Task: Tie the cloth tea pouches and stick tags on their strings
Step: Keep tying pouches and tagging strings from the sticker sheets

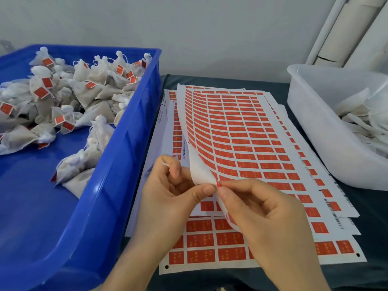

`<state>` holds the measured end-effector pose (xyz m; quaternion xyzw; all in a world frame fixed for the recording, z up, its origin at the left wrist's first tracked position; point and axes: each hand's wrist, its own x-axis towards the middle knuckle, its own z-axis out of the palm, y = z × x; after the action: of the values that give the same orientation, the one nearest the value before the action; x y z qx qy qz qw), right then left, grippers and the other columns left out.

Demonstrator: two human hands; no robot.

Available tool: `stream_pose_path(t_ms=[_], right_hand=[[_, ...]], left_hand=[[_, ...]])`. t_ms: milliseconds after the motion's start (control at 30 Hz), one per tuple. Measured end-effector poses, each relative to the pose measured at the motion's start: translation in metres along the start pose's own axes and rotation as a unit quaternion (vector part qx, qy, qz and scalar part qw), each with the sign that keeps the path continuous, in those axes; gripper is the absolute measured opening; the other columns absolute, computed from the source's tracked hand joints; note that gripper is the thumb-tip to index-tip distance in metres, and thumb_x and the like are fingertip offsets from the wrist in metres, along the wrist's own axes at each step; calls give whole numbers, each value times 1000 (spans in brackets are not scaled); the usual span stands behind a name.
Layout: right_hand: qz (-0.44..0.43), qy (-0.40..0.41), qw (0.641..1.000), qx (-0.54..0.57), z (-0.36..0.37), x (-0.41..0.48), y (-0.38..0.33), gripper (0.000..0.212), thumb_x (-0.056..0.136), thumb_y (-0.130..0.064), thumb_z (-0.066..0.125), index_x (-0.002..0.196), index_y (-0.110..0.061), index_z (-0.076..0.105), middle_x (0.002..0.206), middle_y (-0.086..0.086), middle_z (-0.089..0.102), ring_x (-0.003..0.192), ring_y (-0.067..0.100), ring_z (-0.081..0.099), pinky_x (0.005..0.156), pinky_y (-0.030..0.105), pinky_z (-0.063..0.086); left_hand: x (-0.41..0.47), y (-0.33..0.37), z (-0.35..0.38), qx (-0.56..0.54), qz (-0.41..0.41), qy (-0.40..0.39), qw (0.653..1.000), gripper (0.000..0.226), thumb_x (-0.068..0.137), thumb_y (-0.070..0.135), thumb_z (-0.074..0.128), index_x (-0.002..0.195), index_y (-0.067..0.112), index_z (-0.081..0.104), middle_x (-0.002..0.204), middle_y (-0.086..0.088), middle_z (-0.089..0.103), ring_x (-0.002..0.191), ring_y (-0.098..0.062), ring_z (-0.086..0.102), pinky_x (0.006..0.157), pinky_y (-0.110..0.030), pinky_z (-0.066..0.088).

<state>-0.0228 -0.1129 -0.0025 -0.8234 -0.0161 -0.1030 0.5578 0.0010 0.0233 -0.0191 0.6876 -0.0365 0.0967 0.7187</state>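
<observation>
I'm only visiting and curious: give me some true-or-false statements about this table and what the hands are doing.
1. The blue crate holds pouches with red tags. True.
2. The sticker sheets lie inside the clear tub. False: they lie on the dark table, between crate and tub.
3. The right hand pinches a red sticker at the lifted sheet's corner. True.
4. The left hand rests flat on the table. False: it pinches the lifted sheet's edge.

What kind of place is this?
Probably a small tea-packing workshop: a blue bin holds tagged pouches, a clear tub holds more, and the left hand grips a sticker sheet while the right hand pinches a sticker.
</observation>
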Motion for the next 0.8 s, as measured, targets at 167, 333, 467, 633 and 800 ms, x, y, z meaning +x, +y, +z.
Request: stream_pose_path(t_ms=[167,333,467,633,800], right_hand=[[0,1,999,-48,-2,4,-4,33,52,-66,44,68,-41,58,82,-40,59,82,-16,58,62,5,49],[-1,-23,995,-92,-5,9,1,17,74,-42,65,61,-36,56,78,-42,55,80,-22,52,64,-7,36],[20,-42,996,-81,-8,12,5,16,76,-38,67,63,-34,60,76,-39,57,81,-21,52,61,-7,35],[26,-26,998,-59,-10,9,4,12,70,-48,62,67,-36,60,78,-42,56,82,-23,51,59,-8,33],[24,-31,998,-48,-8,5,-2,34,55,-66,43,72,-44,61,80,-45,55,83,-26,50,61,-8,34]], left_hand=[[0,1,0,13,15,-17,1000,39,62,26,72,76,14,37,80,5,75,75,-11,73,59,-15,55],[-2,-1,1,33,16,-34,999,36,66,21,71,76,14,38,80,7,74,75,-9,73,59,-15,54],[-4,-2,-1,13,-23,-51,998,38,64,24,70,78,12,37,85,11,74,79,-8,72,59,-14,54],[-9,-3,-2,-35,-84,-69,993,41,50,44,71,75,26,43,93,11,74,86,-12,72,64,-21,58],[-9,-3,-4,-6,-95,-50,994,20,50,49,68,56,48,49,91,16,74,81,-10,73,59,-18,56]])
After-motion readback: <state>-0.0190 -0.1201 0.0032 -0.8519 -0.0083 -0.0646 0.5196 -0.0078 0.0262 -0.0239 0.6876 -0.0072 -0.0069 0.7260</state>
